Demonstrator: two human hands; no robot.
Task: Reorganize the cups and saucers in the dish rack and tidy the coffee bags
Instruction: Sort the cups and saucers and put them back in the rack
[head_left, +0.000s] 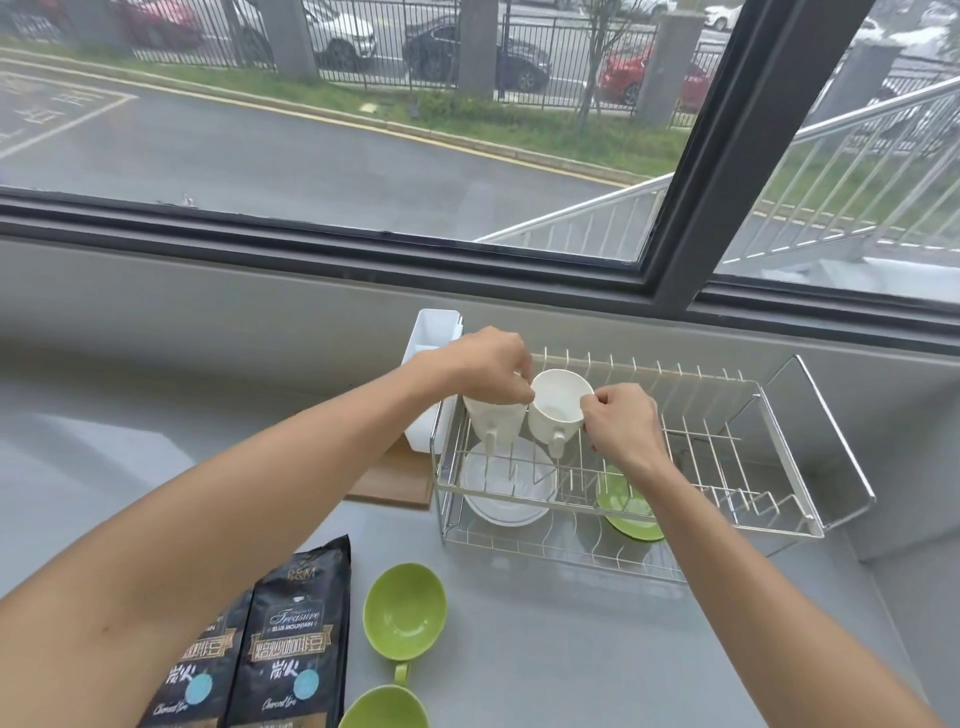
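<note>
Two white cups sit side by side on the upper tier of the wire dish rack. My left hand grips the rim of the left white cup. My right hand pinches the rim of the right white cup, which is tilted with its mouth toward me. On the lower tier stand a white saucer and a green saucer. Two green cups lie on the counter in front of the rack. Two black coffee bags lie at the lower left.
A white plastic holder hangs on the rack's left end above a wooden board. The grey counter runs to a wall on the right. A window sill and glass stand behind the rack.
</note>
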